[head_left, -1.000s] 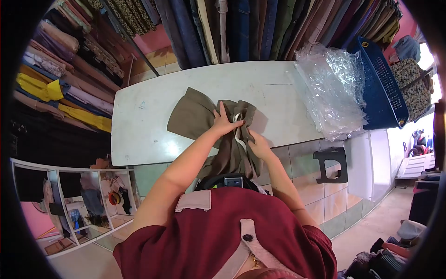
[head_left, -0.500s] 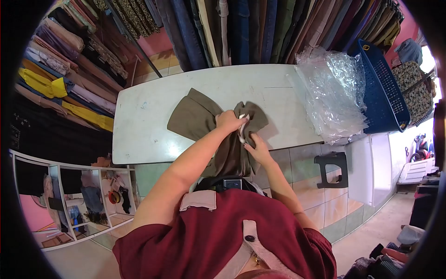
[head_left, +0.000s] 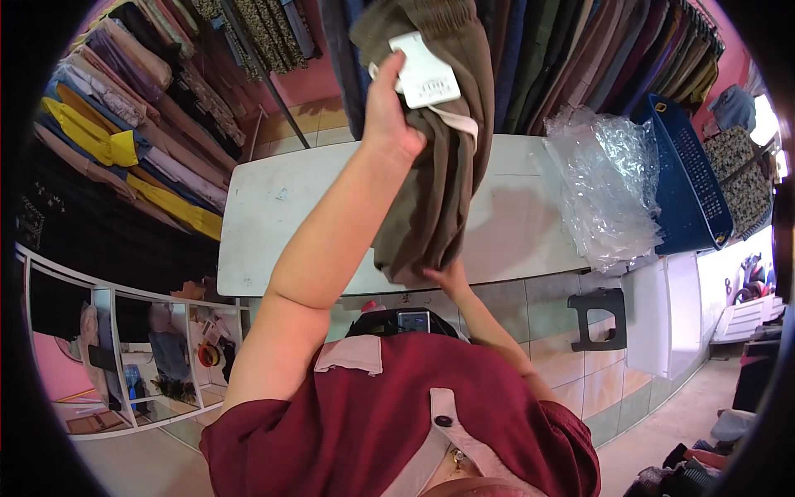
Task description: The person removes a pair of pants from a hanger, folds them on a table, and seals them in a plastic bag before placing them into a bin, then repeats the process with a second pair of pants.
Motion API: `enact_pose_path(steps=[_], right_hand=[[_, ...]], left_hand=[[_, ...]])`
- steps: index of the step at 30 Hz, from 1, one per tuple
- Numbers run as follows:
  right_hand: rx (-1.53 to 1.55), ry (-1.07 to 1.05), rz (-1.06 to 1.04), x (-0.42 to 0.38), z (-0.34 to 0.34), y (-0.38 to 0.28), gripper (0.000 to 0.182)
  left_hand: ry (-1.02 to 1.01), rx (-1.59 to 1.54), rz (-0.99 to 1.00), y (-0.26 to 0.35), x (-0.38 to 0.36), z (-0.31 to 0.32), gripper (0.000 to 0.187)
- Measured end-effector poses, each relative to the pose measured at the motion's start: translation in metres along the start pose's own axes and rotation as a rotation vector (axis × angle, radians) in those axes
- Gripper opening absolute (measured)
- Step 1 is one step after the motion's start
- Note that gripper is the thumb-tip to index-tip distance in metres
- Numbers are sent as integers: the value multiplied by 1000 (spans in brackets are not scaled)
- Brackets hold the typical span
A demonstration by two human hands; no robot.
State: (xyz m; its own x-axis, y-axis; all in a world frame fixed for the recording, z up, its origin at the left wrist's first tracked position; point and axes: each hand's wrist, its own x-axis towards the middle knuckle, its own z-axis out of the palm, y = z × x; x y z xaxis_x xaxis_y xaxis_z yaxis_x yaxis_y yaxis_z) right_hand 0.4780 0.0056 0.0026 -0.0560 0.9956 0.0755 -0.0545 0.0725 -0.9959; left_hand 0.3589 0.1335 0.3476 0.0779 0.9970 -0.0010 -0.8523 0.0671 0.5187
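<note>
A pair of brown trousers [head_left: 451, 182] with a gathered elastic waistband [head_left: 431, 18] is held up over the white table, folded lengthwise, its waist end away from me. My left hand [head_left: 391, 116] grips the trousers near the waist, thumb on a white hang tag [head_left: 425, 73] with small print. A white drawstring [head_left: 458, 122] hangs loose below the tag. At the lower end, close to the table's front edge, my right hand [head_left: 450, 277] holds the bottom of the cloth, and most of its fingers are hidden beneath it.
The white table [head_left: 290, 199] carries a pile of clear plastic bags [head_left: 600, 186] at its right, beside a blue perforated basket [head_left: 691, 178]. Clothes hang on racks behind and to the left. A black stool [head_left: 598, 319] stands on the tiled floor at the right.
The trousers have been lifted off the table and stretched out lengthwise. My left hand has moved up and away with the waist end; my right hand has slid down to the lower end.
</note>
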Motion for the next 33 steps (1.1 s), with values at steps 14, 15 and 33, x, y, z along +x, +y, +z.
enact_pose_path(steps=[14, 15, 33], right_hand=[[246, 595, -707, 154, -10, -272, 28], [-140, 679, -824, 158, 8, -287, 27], [-1356, 199, 298, 80, -12, -2, 62]], left_hand=[[340, 35, 487, 207, -67, -172, 46], [329, 55, 445, 209, -73, -204, 50], [955, 2080, 414, 219, -144, -491, 59]])
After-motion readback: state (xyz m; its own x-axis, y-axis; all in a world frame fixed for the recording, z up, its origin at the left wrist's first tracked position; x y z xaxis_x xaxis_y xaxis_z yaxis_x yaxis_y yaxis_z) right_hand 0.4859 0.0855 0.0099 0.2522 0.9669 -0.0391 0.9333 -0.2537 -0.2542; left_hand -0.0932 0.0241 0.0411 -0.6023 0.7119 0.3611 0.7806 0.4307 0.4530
